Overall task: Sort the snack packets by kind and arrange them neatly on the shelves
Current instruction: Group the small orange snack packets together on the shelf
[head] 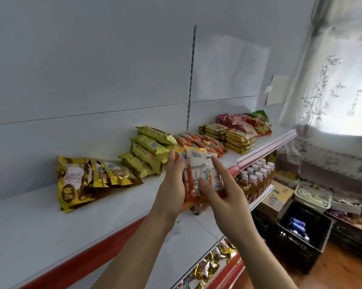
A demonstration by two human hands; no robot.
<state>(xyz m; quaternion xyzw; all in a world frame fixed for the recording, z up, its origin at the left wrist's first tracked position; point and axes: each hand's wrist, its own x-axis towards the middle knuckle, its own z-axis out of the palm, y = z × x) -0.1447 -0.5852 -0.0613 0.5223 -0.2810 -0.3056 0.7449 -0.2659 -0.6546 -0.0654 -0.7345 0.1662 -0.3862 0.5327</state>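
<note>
Head view, one moment at a shop shelf. Item held: orange sausage packets (199, 180), a small bundle with white printed labels facing the camera, raised in front of the upper shelf (29, 222) and above its red front edge. Left hand (172, 190): fingers curled round the bundle's left side, fingertips reaching its top. Right hand (219, 192): thumb pressed on the label face, fingers wrapped behind the right side; both hands grip the same bundle. On the upper shelf, left to right: large gold bags (88, 180) lying overlapped; a stack of gold-yellow packets (148, 151), leaning; a row of orange sausage packets (201, 142) lying flat just behind the held bundle; stacked yellow flat packets (238, 138); red and green bags (249, 120) at the far end against the back panel. Lower shelf, right: bottles with white caps (255, 174) in rows. Bottom shelf: gold-wrapped snacks (209, 265), partly visible. Floor, right: a black crate (301, 232) holding small items, cardboard boxes (278, 195) beside it. Patterned curtain (332, 80) at the window.
</note>
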